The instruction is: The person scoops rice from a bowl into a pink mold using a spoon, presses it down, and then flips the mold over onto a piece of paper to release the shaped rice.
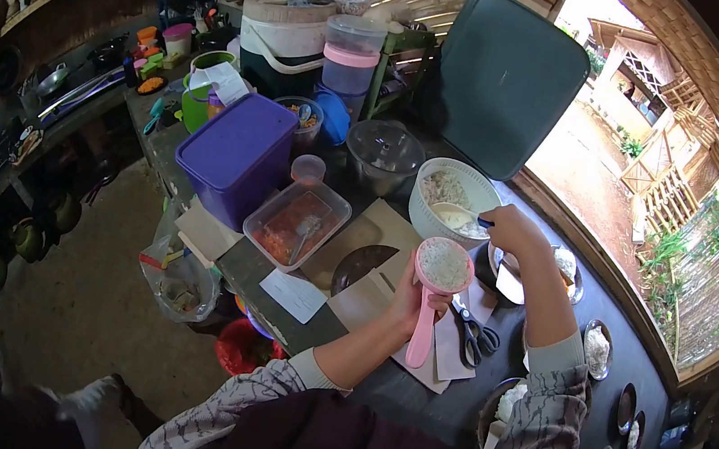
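Observation:
My left hand (416, 300) grips the handle of a pink round mould scoop (442, 266) packed with white rice, held above brown paper sheets (371, 272). My right hand (511, 231) holds the dark handle of a white rice paddle (454, 216) that lies in a white basket bowl (452, 200) of cooked rice. The paddle's blade rests on the rice. Black scissors (476, 335) lie on paper just right of my left wrist.
A clear tub of reddish food (296, 223), a purple lidded box (237, 154) and a glass-lidded pot (384, 153) stand to the left. Small plates of rice (597, 349) line the right edge. A plastic bag (180, 278) hangs off the counter front. A dark green lid (501, 80) leans behind.

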The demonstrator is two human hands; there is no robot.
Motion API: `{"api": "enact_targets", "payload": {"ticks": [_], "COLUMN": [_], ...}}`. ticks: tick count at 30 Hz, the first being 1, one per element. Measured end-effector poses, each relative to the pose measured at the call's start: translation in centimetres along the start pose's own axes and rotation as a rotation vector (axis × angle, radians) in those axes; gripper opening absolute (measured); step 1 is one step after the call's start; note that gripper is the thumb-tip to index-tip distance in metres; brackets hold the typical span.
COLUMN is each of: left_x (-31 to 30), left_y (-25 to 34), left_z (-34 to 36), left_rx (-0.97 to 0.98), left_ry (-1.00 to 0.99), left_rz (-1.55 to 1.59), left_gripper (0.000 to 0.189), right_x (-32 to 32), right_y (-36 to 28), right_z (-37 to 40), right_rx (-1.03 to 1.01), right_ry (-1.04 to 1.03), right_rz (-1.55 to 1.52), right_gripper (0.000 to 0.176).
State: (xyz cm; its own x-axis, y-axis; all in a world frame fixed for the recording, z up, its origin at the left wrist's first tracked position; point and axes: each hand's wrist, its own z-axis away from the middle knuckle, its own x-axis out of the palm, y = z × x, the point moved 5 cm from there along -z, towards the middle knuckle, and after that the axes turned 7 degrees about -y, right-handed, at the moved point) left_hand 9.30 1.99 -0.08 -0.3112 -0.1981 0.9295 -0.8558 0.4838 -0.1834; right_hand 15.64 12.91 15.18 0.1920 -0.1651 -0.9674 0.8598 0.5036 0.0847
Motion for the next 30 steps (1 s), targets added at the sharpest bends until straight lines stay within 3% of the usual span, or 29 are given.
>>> {"api": "enact_targets", "payload": {"ticks": [11, 16, 30], "left_x": [0.1, 0.3, -0.3], "left_y": [-0.1, -0.1, 0.0], "left_z": [-0.1, 0.0, -0.1], "left_rx": [0.026, 0.029, 0.028], "left_ry": [0.009, 0.046, 0.075], "left_rz": [-0.042, -0.071, -0.053], "left_gripper": [0.068, 0.069, 0.067], "right_x": [-0.6, -0.5, 2.1], "right_y": [-0.2, 2.0, 5.5], "right_z": [-0.3, -0.5, -0.7], "right_rx": [-0.030, 0.008, 0.097], "right_ry": [-0.035, -0.249, -0.227], "right_rz": [-0.027, -0.387, -0.804], "right_gripper": [0.042, 0.028, 0.028]}}
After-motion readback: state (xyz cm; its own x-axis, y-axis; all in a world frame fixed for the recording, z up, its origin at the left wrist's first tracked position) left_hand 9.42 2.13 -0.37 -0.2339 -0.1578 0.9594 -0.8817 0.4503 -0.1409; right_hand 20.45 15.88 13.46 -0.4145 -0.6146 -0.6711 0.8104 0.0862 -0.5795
